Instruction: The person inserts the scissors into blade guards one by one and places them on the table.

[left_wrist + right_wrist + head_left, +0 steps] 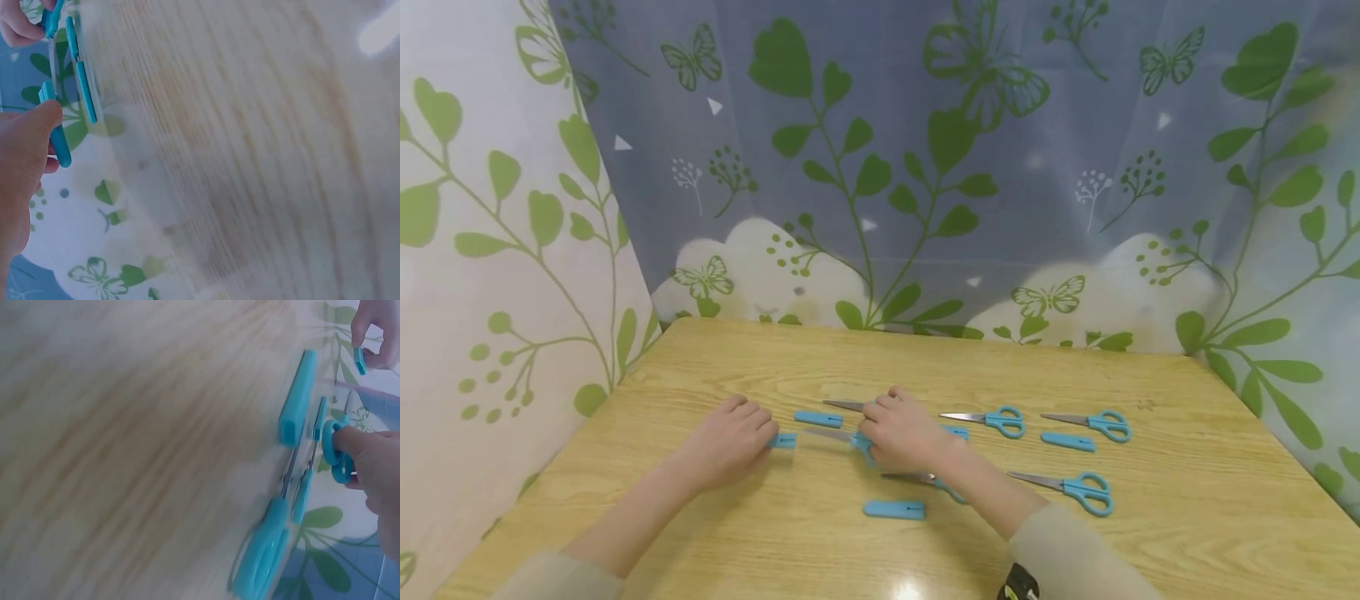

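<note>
My left hand (pixel 733 442) pinches a blue blade cover (pixel 60 140) between thumb and fingers, its slotted end facing right. Opposite it, my right hand (pixel 901 433) grips the blue handle loops of a pair of scissors (pixel 337 453). Their blades point left at the cover, with a short gap between tip and cover in the head view. Both things are held above the table. Just behind them another blue cover (pixel 817 418) lies on the wood, beside a second pair of scissors (pixel 844 405) whose handle my right hand hides.
On the wooden table (pixel 737 542), more scissors lie to the right: a back pair (pixel 1003 422), a far-right pair (pixel 1105 425) and a front pair (pixel 1084 492). Covers lie among them, including a front cover (pixel 893 509) and a right cover (pixel 1067 442). A patterned curtain (pixel 895 250) hangs behind.
</note>
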Motion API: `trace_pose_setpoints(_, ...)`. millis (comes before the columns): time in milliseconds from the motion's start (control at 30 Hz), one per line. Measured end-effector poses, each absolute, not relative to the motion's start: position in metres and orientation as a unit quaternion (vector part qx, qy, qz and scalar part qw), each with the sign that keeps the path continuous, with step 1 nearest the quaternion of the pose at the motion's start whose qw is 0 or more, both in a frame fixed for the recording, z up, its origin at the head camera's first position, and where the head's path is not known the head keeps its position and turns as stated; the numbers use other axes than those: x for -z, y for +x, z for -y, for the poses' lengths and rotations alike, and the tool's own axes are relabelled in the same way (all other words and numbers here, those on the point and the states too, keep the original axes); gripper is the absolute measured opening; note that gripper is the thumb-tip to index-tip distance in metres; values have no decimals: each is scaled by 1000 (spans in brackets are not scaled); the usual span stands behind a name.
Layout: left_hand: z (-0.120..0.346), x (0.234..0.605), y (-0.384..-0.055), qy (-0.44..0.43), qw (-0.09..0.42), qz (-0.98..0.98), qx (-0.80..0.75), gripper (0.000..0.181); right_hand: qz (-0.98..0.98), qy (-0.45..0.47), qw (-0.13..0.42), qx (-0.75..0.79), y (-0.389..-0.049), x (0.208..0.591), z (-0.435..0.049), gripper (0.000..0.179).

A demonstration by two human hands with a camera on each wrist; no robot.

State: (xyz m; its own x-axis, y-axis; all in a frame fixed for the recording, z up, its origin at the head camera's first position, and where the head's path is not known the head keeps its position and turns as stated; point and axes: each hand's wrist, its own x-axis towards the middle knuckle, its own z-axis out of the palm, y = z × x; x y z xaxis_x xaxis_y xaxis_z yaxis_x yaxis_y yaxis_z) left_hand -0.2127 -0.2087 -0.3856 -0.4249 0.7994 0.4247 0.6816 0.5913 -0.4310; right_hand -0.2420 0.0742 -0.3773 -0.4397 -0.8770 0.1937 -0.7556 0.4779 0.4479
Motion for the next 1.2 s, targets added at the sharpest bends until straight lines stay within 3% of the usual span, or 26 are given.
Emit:
trace_pose_setpoints(400, 200, 380, -219, -443, 297, 840, -101, 12, 808, 509, 274, 114, -246, 367, -102, 18)
trace_pose_setpoints(1200, 169, 365, -223, -442, 306, 836, -115, 14, 767, 560, 306, 59, -244, 361, -153, 19)
